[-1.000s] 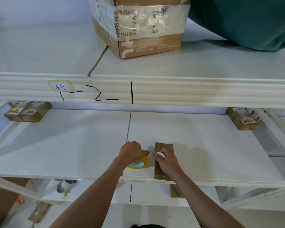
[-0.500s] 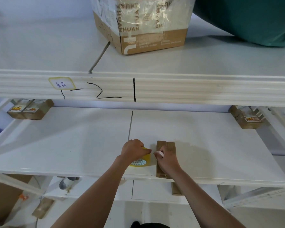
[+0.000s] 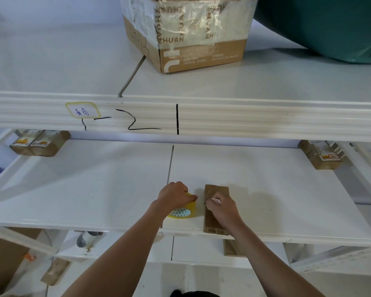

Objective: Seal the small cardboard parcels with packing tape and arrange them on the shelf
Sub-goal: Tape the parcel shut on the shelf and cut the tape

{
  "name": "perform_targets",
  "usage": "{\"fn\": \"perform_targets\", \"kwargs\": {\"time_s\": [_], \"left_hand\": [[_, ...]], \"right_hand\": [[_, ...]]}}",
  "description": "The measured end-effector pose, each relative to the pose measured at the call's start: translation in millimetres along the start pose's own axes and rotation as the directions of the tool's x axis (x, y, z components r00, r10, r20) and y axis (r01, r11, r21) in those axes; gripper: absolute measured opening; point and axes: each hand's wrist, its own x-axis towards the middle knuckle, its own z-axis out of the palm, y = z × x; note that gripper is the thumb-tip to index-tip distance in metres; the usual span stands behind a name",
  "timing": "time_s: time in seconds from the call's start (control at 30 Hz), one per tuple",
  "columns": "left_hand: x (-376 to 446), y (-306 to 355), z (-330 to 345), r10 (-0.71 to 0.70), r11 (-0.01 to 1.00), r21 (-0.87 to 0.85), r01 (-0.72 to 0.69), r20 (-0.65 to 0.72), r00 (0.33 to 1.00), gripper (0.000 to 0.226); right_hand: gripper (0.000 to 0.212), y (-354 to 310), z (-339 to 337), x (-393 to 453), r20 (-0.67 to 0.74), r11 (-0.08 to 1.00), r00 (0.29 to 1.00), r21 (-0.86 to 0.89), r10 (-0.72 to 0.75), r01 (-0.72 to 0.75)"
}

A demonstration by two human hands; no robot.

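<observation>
Small cardboard parcel point(image 3: 216, 207) lies at the front edge of the white shelf point(image 3: 266, 189) — the right hand point(image 3: 222, 210) rests on it, fingers curled, pinching something white. Just beside it, the left hand point(image 3: 174, 196) grips a yellowish tape roll point(image 3: 183, 211).

Stockroom: white labelled shelving point(image 3: 244, 123), taped cartons point(image 3: 186, 33), small parcels point(image 3: 41, 142).

White metal shelving point(image 3: 266, 123) in even daylight, a big taped carton point(image 3: 189, 33) beside green fabric point(image 3: 330, 26) on top
</observation>
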Motion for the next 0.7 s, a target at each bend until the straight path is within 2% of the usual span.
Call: {"fn": "perform_targets", "kwargs": {"time_s": [0.17,0.23,0.3,0.47,0.7], "left_hand": [[5.8,20.0,-11.5,0.151,0.980,0.108,-0.168,0.150,0.977,0.030],[10.6,32.1,-6.3,0.086,0.980,0.154,-0.127,0.252,0.964,0.034],[13.5,42.1,-4.8,0.005,0.981,0.186,-0.063,0.298,0.955,0.032],[24.8,35.6,-11.0,-0.030,0.995,0.097,-0.006,0.363,0.931,0.042],[26.2,27.6,-2.2,-0.057,0.998,0.014,0.056,0.304,0.951,0.043]], "right_hand": [[0.012,-0.8,-4.4,3.5,-0.041,0.971,0.996,0.226,0.083,-0.072],[0.015,0.1,-5.2,4.8,-0.044,0.953,0.994,0.292,0.099,-0.082],[0.016,0.1,-5.6,4.5,-0.050,0.937,0.991,0.334,0.124,-0.100],[0.014,2.8,-4.8,7.6,-0.099,0.940,0.985,0.325,0.144,-0.105],[0.012,5.0,-3.7,11.9,-0.124,0.934,0.979,0.340,0.165,-0.114]]}}
